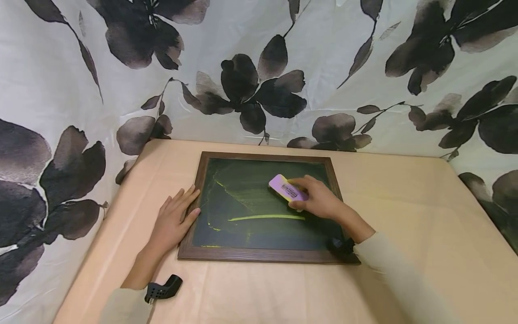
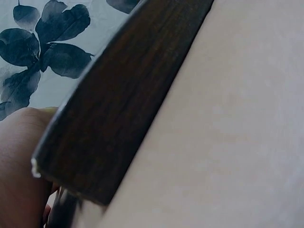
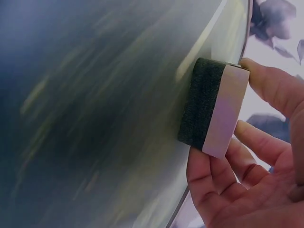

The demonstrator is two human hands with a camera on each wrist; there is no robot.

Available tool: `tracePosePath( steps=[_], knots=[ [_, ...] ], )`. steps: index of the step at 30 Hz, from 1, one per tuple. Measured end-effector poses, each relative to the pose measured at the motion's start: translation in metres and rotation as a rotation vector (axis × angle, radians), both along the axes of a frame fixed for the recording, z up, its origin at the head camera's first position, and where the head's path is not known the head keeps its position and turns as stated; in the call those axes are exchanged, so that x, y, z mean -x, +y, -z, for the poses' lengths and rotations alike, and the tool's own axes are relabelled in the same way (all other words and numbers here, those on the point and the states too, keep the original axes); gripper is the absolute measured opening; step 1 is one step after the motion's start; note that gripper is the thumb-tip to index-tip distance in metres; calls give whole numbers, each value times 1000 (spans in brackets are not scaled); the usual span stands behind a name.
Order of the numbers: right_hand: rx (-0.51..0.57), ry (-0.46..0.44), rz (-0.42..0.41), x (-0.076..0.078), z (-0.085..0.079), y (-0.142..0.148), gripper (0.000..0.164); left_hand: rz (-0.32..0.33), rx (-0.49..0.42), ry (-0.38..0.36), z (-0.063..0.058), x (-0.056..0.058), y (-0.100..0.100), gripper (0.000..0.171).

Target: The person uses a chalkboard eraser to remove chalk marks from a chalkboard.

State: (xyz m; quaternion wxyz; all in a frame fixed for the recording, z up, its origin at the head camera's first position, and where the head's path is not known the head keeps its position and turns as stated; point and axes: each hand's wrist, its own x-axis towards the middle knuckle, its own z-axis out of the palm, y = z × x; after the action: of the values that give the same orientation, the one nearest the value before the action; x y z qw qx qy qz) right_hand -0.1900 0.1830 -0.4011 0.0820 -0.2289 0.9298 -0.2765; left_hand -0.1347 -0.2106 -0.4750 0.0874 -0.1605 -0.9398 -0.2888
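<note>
— Where's the eraser (image 1: 288, 188)?
— Right of the chalkboard's (image 1: 259, 235) centre, pinched by the right hand (image 1: 321, 198); the left hand (image 1: 171, 220), fingers extended, rests at the frame (image 1: 188, 240).
— Handling?
— Likely light, with soft felt (image 3: 202, 104) and stiffer backing (image 3: 227, 111) to hold.

Angles left forearm (image 1: 142, 267) and right forearm (image 1: 357, 224) inward. Extends fingers of left hand (image 1: 173, 220), with thumb spread; pinches between thumb and fingers of right hand (image 1: 318, 196).
</note>
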Motion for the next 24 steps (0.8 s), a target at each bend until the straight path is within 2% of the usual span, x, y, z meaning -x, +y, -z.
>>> tracePosePath(
  steps=[6,11,18,24],
  knots=[
    [-21,12,63,-9,2,38,63,4,-5,4,3,-1,-1,54],
    [-36,7,94,-15,1,57,63,1,-4,18,5,-2,-2,54],
    [-27,55,65,-14,0,60,62,-1,-11,27,4,-1,-2,53],
    [-16,83,28,-9,3,46,61,4,-10,38,4,0,-1,53]
  ],
)
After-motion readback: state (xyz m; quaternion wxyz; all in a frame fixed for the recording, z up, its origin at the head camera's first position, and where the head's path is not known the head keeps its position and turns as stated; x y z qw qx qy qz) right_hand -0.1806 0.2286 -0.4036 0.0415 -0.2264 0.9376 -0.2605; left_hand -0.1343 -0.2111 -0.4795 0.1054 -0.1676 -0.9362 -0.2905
